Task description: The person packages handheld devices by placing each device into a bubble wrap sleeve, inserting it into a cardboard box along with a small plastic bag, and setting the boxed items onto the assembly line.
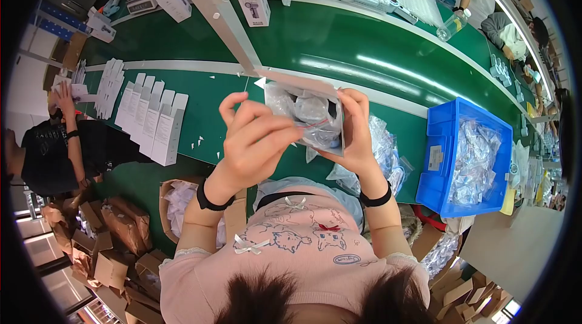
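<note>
In front of me, my right hand (357, 130) grips a small open carton (303, 79) by its right side, thumb below and fingers behind. Its mouth faces me, and clear plastic bags (312, 108) with parts inside fill it; a thin red line crosses them. From the left, my left hand (257, 139) reaches to the opening. Its fingertips are bunched together on the plastic bag, with one finger raised apart. Beneath my right wrist, more clear bags (382, 148) lie on the green table (209, 105).
White flat-topped cartons (154, 118) stand in a row at left. A blue bin (439, 154) of bagged parts sits at right. Beyond the rail is a green conveyor (339, 39) with boxes. A person (48, 148) works at far left. Cardboard boxes (112, 269) crowd the floor.
</note>
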Demonstrator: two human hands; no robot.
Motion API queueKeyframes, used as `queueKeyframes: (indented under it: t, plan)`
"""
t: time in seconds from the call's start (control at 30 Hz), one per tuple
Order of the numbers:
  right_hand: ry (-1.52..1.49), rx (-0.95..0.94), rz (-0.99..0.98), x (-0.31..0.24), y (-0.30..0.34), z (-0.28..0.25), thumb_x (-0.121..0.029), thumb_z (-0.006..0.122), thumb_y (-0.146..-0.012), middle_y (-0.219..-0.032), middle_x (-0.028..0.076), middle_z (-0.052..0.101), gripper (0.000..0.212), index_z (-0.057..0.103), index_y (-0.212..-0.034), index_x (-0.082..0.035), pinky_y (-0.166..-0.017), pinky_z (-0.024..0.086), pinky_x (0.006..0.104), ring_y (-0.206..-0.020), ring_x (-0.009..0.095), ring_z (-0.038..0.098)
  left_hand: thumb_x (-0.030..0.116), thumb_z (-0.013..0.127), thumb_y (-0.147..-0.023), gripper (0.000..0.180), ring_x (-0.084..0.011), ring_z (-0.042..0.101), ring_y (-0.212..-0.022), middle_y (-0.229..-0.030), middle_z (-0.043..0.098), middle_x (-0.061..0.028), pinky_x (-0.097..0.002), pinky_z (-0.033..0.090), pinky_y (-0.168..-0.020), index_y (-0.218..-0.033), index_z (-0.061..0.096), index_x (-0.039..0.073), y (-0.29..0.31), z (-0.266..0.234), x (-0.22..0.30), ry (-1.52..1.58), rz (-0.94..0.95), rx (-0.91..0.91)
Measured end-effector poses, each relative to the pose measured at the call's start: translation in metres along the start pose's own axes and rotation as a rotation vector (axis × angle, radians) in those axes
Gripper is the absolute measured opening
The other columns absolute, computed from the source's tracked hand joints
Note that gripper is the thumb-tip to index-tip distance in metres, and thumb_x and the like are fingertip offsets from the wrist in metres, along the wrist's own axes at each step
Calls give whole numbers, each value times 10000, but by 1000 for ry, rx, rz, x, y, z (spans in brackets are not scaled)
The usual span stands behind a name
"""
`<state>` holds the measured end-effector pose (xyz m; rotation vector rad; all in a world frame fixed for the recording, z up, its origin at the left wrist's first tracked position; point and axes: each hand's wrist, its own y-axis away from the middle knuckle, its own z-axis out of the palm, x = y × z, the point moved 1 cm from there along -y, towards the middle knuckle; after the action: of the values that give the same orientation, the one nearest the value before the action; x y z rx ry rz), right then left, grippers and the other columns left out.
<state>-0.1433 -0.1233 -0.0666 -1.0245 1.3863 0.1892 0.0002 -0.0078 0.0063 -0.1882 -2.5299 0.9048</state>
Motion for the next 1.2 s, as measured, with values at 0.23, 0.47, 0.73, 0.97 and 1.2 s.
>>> queueKeyframes:
  t: [0.23, 0.47, 0.73, 0.97, 1.2]
  plan:
    - [134, -7, 4, 10, -1, -8, -20, 737, -465, -1151, 121, 323, 838, 372, -1219, -47, -953, 289, 328, -1103, 263, 358, 103, 594, -647, 181, -151, 513, -881, -837, 585, 19, -514, 231, -916, -828, 604, 100, -8, 23, 8, -177, 156, -200]
    - [65, 435, 357, 114, 6, -101, -153, 744, -602, -1085, 108, 496, 686, 391, -1172, -10, -837, 419, 378, -972, 239, 500, 65, 564, -706, 325, -231, 454, -1078, -1139, 496, -74, -542, 213, -949, -1029, 527, 81, 15, 39, -18, -52, -30, -153]
    - [622, 1382, 450, 236, -65, -328, -155, 781, -562, -965, 206, 550, 540, 494, -962, 66, -680, 518, 433, -788, 298, 569, 74, 570, -724, 284, -274, 463, -1021, -1082, 509, -98, -387, 360, -877, -1003, 516, 61, 155, 66, -70, -21, -563, -320]
    - [836, 1423, 552, 286, -86, -409, -219, 823, -496, -1000, 240, 507, 705, 442, -1020, 60, -780, 465, 471, -893, 365, 519, 159, 578, -731, 300, -240, 496, -966, -1019, 541, -71, -392, 400, -794, -1022, 527, 102, 223, 47, -63, -114, -851, -735]
    - [731, 1258, 588, 301, -80, -359, -198, 772, -564, -1079, 245, 486, 726, 388, -1124, 60, -819, 433, 444, -964, 365, 500, 140, 575, -727, 299, -254, 536, -903, -966, 567, -89, -377, 432, -757, -1018, 535, 84, 219, 32, -64, -58, -957, -637]
